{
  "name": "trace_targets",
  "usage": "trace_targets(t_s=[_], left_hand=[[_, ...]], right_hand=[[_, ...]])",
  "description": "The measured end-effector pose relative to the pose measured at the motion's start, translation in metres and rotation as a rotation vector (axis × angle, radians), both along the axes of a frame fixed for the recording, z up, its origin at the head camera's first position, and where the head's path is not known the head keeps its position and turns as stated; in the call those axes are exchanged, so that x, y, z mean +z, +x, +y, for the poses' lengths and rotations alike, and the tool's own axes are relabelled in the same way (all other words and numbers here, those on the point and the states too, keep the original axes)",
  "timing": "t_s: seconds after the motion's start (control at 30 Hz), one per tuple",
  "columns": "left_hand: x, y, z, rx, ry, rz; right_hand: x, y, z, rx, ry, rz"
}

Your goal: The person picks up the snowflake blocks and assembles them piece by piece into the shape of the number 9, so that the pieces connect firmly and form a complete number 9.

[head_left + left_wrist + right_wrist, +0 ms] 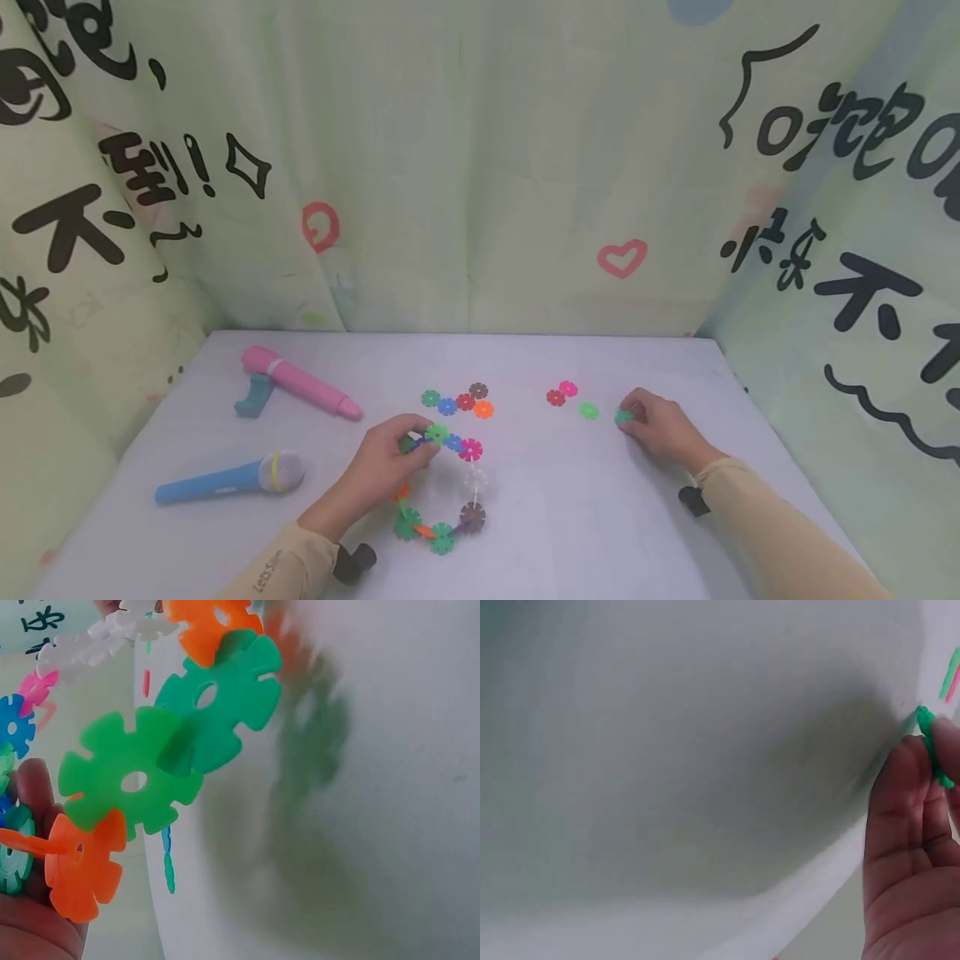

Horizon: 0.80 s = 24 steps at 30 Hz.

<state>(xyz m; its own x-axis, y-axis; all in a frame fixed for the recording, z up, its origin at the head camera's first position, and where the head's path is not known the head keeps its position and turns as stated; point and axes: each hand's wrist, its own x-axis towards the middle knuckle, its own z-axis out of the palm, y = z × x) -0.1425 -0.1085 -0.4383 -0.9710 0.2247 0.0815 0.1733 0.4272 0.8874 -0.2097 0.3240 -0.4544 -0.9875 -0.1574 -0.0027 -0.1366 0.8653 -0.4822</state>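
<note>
My left hand [386,462] grips a chain of notched plastic snowflake discs [442,539] linked in a ring, its fingers at the upper left. Green, orange, blue, pink, brown and clear discs make up the ring. Close up in the left wrist view, an orange disc [86,877] and a light green disc [101,776] hang beside the palm. Out to the right, my right hand [666,429] pinches a single green snowflake disc [623,417] between thumb and fingers, low over the table. The right wrist view shows that disc [925,724] edge-on.
Loose discs [466,402] lie in a cluster behind the ring, with pink, red and light green discs [588,411] nearer the right hand. A pink toy microphone [307,387], a teal piece [255,397] and a blue microphone [213,483] lie left on the white table [570,525].
</note>
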Motion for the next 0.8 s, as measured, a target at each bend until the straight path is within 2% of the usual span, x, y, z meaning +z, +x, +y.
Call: trace_targets(t_s=[0.1, 0.17, 0.3, 0.37, 0.47, 0.6, 0.7, 0.8], left_hand=[[0.0, 0.0, 0.0, 0.008, 0.014, -0.003], [0.001, 0.0, 0.001, 0.023, 0.016, -0.001], [0.003, 0.001, 0.003, 0.06, 0.022, 0.017], [0.003, 0.001, 0.005, 0.071, 0.025, 0.024], [0.003, 0.0, 0.005, 0.074, 0.024, 0.038], [0.003, 0.0, 0.006, 0.066, 0.004, 0.084], [0.001, 0.0, 0.007, 0.055, -0.013, 0.114], [0.0, 0.0, 0.009, 0.038, -0.031, 0.114]], right_hand=[[0.004, 0.002, -0.013, 0.01, -0.106, 0.013], [0.009, 0.003, -0.025, 0.014, -0.226, -0.004], [0.022, 0.006, -0.057, 0.055, -0.508, -0.118], [0.029, 0.01, -0.075, 0.091, -0.578, -0.183], [0.036, 0.015, -0.103, 0.158, -0.572, -0.261], [0.045, 0.023, -0.139, 0.211, -0.515, -0.303], [0.052, 0.03, -0.165, 0.268, -0.52, -0.279], [0.055, 0.034, -0.184, 0.327, -0.516, -0.227]])
